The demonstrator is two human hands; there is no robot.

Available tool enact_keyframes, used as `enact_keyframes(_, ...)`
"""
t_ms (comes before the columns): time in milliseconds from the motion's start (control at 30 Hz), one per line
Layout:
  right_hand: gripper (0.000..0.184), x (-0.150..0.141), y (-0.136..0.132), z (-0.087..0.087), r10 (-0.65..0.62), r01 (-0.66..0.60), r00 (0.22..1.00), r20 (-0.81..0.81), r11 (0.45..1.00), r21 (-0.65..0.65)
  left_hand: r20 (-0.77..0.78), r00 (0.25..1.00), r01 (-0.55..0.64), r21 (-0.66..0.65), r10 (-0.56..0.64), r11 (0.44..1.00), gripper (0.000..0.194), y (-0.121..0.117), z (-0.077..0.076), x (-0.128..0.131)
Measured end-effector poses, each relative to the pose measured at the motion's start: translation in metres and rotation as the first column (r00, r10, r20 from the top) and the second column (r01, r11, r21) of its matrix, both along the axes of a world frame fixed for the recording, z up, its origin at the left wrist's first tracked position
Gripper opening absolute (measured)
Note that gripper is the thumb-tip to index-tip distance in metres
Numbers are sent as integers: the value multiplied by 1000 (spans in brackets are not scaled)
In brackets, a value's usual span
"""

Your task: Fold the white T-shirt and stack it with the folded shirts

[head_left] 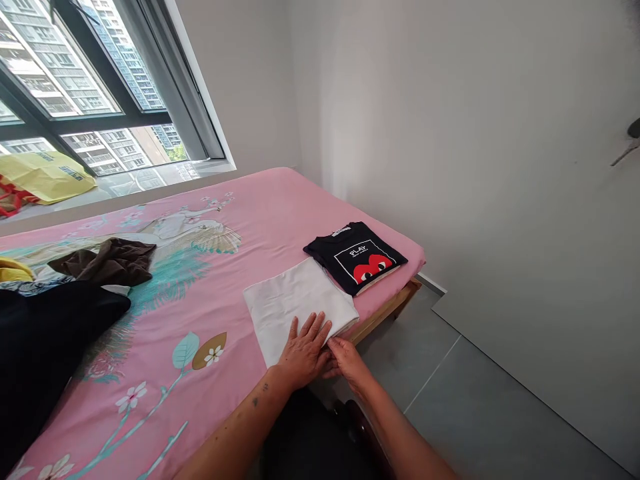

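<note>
Pressing down on the folded white cloth [290, 293], my left hand [307, 347] is resting palm-down at its near edge, the fingers extended and slightly apart, gripping nothing. My right hand [346, 360] is reaching in from the right and touching the cloth's near right edge, next to my left fingertips; its fingers are partly hiding one another, so I cannot tell whether they are closing on the fabric.

The white cloth is lying flat near the right end of the bed, its layers showing along the right edge. Just beyond it, on the far right, a folded black T-shirt [345, 260] is lying face up and touching the cloth, showing a red heart with two eyes and the word PLAY in a white outline. Both are lying on the pink bedsheet [265, 213], which is displaying flowers, leaves and a white bird with teal feathers. Below the sheet, at the right, a wooden bed frame [383, 320] is showing above the gray floor [450, 393].

Over on the left, a black garment [45, 340] is lying nearest me, with a crumpled brown garment [113, 260] and a yellow one beyond it. Farther off, a yellow bag [45, 175] is sitting on the sill below the window [90, 73].
</note>
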State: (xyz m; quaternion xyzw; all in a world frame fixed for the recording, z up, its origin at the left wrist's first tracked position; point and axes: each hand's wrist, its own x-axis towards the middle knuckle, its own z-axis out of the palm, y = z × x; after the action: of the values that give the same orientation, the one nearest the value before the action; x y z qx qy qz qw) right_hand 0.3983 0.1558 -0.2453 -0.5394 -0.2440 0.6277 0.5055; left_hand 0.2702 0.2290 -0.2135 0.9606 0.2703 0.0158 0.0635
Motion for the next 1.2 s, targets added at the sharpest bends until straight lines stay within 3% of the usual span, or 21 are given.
enact_keyframes(100,39,8,-7,8,85,-85,958,274,996,-12,-20,1000,0,-18,0,1000,61,0,1,2)
enact_keyframes(133,39,11,-9,14,50,-60,903,427,998,11,-21,1000,-1,-23,1,1000,62,-1,2,3)
enact_keyframes(200,41,15,-13,27,-159,43,706,691,982,181,-18,1000,-6,-20,6,1000,62,-2,2,5)
enact_keyframes(233,40,17,-13,33,-284,62,592,754,949,309,-17,1000,-10,-11,9,1000,63,-3,1,5)
enact_keyframes(300,35,21,-12,38,-410,-34,432,803,882,469,-22,1000,-16,17,17,1000,64,-4,-1,6)
enact_keyframes(367,33,28,-8,30,-398,-177,347,849,861,476,-33,999,-16,38,18,999,66,-5,-4,6)
enact_keyframes(433,37,40,-3,10,-415,-141,297,860,872,469,-39,999,-12,44,14,999,67,-6,-6,4)
enact_keyframes(500,46,55,0,-11,-497,104,328,803,864,493,-32,999,-2,45,4,999,68,-6,-8,2)
enact_keyframes(567,57,69,2,-25,-529,315,467,709,848,425,-7,1000,-3,59,3,998,67,-6,-11,1)
enact_keyframes(600,60,74,3,-27,-501,351,561,659,865,359,10,1000,-9,72,9,997,66,-6,-12,1)
enact_keyframes(667,62,79,6,-24,-396,317,709,584,918,238,46,998,-35,105,30,994,64,-7,-15,2)
enact_keyframes(700,60,80,8,-19,-347,288,743,572,938,194,60,997,-53,122,45,991,63,-8,-17,2)
enact_keyframes(833,47,75,22,2,-263,252,823,504,963,93,115,988,-118,159,100,980,62,-14,-20,7)
enact_keyframes(967,44,55,33,21,-287,260,891,352,958,123,211,949,-261,105,235,960,69,-23,-18,19)
enact_keyframes(1100,39,25,36,51,-335,294,939,74,898,327,359,819,-441,-105,447,891,68,-21,-3,27)
enact_keyframes(1200,30,11,34,64,-364,369,926,-101,815,447,495,681,-362,-414,541,835,59,-9,29,18)
